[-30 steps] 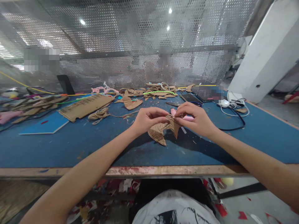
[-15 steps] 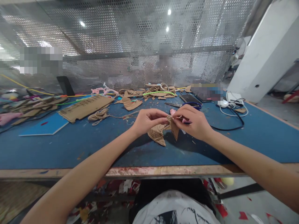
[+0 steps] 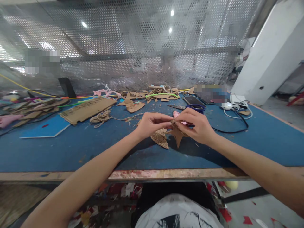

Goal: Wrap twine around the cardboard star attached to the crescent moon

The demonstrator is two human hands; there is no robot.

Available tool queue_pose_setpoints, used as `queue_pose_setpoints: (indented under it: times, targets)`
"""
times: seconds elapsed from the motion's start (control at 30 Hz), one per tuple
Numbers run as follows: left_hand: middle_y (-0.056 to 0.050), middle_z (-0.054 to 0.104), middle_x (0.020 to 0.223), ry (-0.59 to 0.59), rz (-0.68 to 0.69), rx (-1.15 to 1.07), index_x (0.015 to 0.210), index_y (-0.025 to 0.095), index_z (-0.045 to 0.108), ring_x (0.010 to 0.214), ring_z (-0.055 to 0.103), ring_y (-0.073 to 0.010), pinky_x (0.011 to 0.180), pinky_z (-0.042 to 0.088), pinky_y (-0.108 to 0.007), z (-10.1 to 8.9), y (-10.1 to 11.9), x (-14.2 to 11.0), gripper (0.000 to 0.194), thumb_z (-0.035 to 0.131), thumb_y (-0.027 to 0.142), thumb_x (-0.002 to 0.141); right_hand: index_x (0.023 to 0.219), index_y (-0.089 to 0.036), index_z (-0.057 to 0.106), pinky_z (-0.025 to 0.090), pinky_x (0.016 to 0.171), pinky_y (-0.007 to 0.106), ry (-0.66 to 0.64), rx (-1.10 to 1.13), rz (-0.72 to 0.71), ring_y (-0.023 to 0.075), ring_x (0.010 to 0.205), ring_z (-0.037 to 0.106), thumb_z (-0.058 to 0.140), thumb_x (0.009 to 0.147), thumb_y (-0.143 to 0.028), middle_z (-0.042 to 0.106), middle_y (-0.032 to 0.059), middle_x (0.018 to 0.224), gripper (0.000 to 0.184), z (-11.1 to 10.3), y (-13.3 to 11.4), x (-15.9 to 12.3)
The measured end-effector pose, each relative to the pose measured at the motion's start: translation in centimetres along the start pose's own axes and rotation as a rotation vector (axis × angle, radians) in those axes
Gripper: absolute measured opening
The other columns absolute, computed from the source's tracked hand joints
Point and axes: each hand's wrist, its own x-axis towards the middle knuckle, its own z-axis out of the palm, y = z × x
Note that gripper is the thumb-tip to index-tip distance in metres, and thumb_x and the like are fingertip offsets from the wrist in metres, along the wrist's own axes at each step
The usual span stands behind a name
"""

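My left hand (image 3: 152, 124) and my right hand (image 3: 196, 124) meet over the blue table (image 3: 71, 142), both pinched on a brown cardboard star-like shape (image 3: 166, 136) partly wrapped in twine. The shape hangs just above the tabletop between my fingertips. A strand of twine (image 3: 125, 117) runs from it leftward to a loose coil of twine (image 3: 101, 116). A pink object (image 3: 176, 113) lies right behind my hands, partly hidden.
Cardboard sheets (image 3: 86, 108) and scraps (image 3: 133, 104) lie at the back left and centre. Scissors with blue handles (image 3: 190, 107), a phone (image 3: 193, 100) and white and black cables (image 3: 237, 107) sit at the back right. A perforated metal screen (image 3: 142, 47) backs the table.
My right hand has shifted slightly left and lower, and the cardboard shape has turned so one point hangs down beneath my fingers. The left hand has hardly moved.
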Motion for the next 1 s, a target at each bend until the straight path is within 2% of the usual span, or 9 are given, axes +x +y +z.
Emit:
queue_pose_setpoints:
  times: [0.17,0.33,0.47,0.77,1.0]
  targets:
    - [-0.006,0.076,0.074,-0.005,0.066,0.063,0.083,0.019,0.079,0.064,0.071,-0.0159,0.066,0.059,-0.023,-0.45,-0.15,0.15,0.020,0.082,0.026,0.064,0.096,-0.021,0.065,0.046,0.061,0.025,-0.001,0.022,-0.016,0.0139,0.074,0.057,0.055,0.088,-0.015,0.059,0.0052,0.083,0.014,0.05,0.12,-0.08]
    - [-0.006,0.076,0.071,-0.016,0.101,0.088,0.077,0.020,0.079,0.060,0.070,-0.0143,0.063,0.058,-0.021,-0.69,-0.27,0.13,0.018,0.084,0.024,0.061,0.097,-0.019,0.064,0.046,0.065,0.027,-0.051,0.087,0.065,0.0149,0.078,0.057,0.052,0.090,-0.017,0.061,0.0061,0.085,0.015,-0.01,-0.16,-0.05]
    - [-0.005,0.075,0.069,-0.021,0.075,0.072,0.074,0.020,0.079,0.060,0.070,-0.0137,0.061,0.057,-0.019,-0.74,-0.37,0.16,0.015,0.084,0.021,0.060,0.098,-0.018,0.063,0.046,0.068,0.028,-0.074,0.123,0.113,0.0150,0.078,0.057,0.050,0.092,-0.020,0.062,0.0059,0.087,0.014,-0.15,-0.14,0.01]
    - [-0.004,0.075,0.069,-0.043,0.011,0.015,0.069,0.019,0.078,0.058,0.070,-0.0140,0.062,0.060,-0.022,-0.57,-0.34,0.22,0.013,0.084,0.021,0.058,0.084,-0.019,0.064,0.047,0.068,0.028,-0.049,0.079,0.118,0.0162,0.085,0.058,0.057,0.087,-0.019,0.059,0.0059,0.087,0.007,-0.41,-0.18,0.20]
    - [-0.006,0.075,0.068,-0.049,0.021,0.049,0.067,0.018,0.077,0.059,0.070,-0.0154,0.062,0.059,-0.023,-0.51,-0.24,0.24,0.015,0.085,0.027,0.057,0.080,-0.018,0.064,0.047,0.069,0.028,-0.088,0.193,0.200,0.0148,0.084,0.058,0.059,0.084,-0.019,0.057,0.0060,0.091,0.007,-0.39,-0.38,0.28]
